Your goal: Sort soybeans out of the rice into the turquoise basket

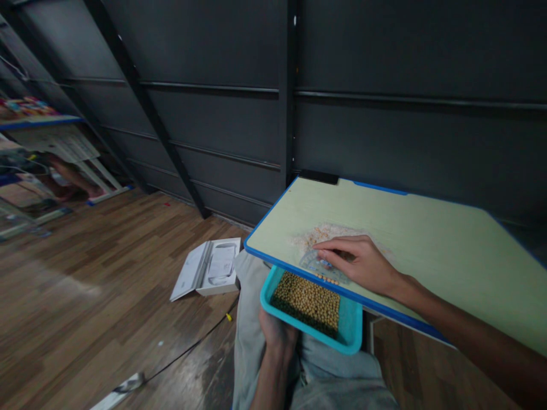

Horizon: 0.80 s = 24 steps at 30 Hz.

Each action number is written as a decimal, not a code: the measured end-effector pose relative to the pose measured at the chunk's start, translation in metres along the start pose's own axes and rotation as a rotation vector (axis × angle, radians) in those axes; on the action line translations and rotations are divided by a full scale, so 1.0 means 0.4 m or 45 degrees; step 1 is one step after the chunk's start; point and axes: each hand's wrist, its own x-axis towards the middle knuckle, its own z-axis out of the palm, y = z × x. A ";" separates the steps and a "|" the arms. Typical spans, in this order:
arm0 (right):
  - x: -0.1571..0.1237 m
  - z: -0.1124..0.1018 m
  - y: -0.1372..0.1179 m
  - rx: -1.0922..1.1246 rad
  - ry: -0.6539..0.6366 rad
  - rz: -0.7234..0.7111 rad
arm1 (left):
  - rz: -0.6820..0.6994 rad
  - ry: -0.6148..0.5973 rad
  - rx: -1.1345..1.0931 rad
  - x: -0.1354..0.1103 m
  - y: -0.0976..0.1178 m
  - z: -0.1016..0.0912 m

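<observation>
My left hand [277,333] is closed under the near left side of a turquoise plastic tray [354,333], holding it just below the table's front edge. Inside the tray lie yellow soybeans [314,297] and small dark green beans [299,312]. My right hand [363,262] rests over the table, its thumb and fingers pinched at a clear plastic protractor [310,261] lying against the tabletop. Several soybeans [327,279] sit at the table's edge, right above the tray. Behind the fingers spreads a pale heap of fine grains [322,230] with some orange-tan bits.
The pale green table [427,239] has a blue rim and a black flat object [318,177] at its back corner. An open white box [220,265] and a cable [192,346] lie on the wooden floor. Dark wall panels stand behind. At far left, a person's legs [72,173] show under another table.
</observation>
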 end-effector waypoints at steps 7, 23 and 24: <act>-0.001 0.000 0.000 -0.002 0.003 -0.003 | 0.015 0.033 0.017 0.006 -0.003 -0.008; -0.004 0.000 -0.003 0.025 -0.012 -0.009 | 0.013 0.025 0.005 0.003 -0.002 -0.006; -0.004 0.001 -0.004 0.031 -0.016 -0.005 | 0.002 0.015 -0.002 0.003 -0.001 -0.005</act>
